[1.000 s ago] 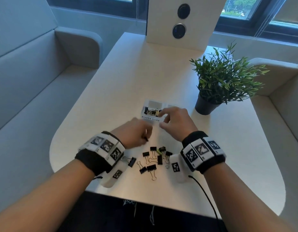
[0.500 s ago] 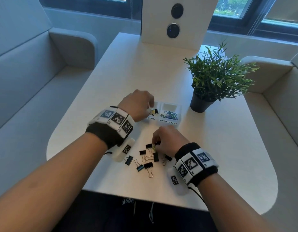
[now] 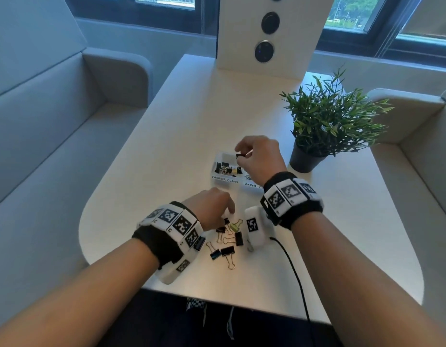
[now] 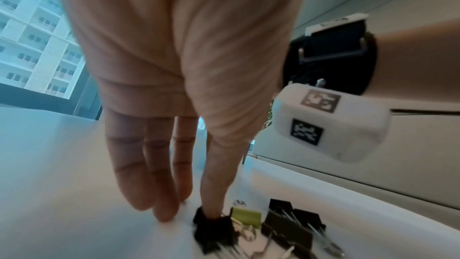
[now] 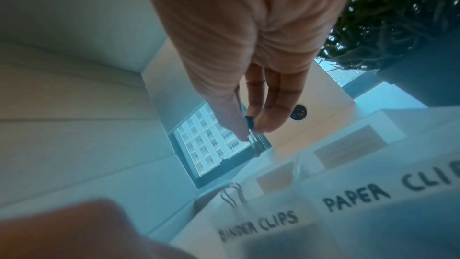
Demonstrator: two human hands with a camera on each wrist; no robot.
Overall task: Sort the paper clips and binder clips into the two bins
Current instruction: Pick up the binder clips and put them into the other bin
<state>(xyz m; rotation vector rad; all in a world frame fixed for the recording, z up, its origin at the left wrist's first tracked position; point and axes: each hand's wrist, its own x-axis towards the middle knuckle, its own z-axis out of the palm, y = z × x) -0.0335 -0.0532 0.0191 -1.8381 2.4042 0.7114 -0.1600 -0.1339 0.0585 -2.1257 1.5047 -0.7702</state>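
Observation:
My right hand (image 3: 240, 156) pinches a small black binder clip (image 3: 239, 155) between thumb and fingers, just above the white bin labelled BINDER CLIPS (image 3: 218, 180), which holds several clips. The right wrist view shows the same clip (image 5: 249, 121) pinched over that bin (image 5: 259, 222). My wrist hides most of the PAPER CLIPS bin (image 3: 250, 185) beside it. My left hand (image 3: 227, 216) reaches down into a pile of loose binder clips (image 3: 228, 250) near the table's front. In the left wrist view its thumb tip touches a black clip (image 4: 214, 229) and the fingers (image 4: 161, 204) point straight down beside it.
A potted plant (image 3: 327, 126) stands right of the bins. A white upright panel with two round sockets (image 3: 267, 33) sits at the table's far end. Grey sofas flank the table (image 3: 167, 146). A black cable (image 3: 292, 266) runs from my right wrist off the near edge.
My right hand rose from the pile to above the binder clips bin, carrying a black clip. My left hand came back from the bin down to the pile.

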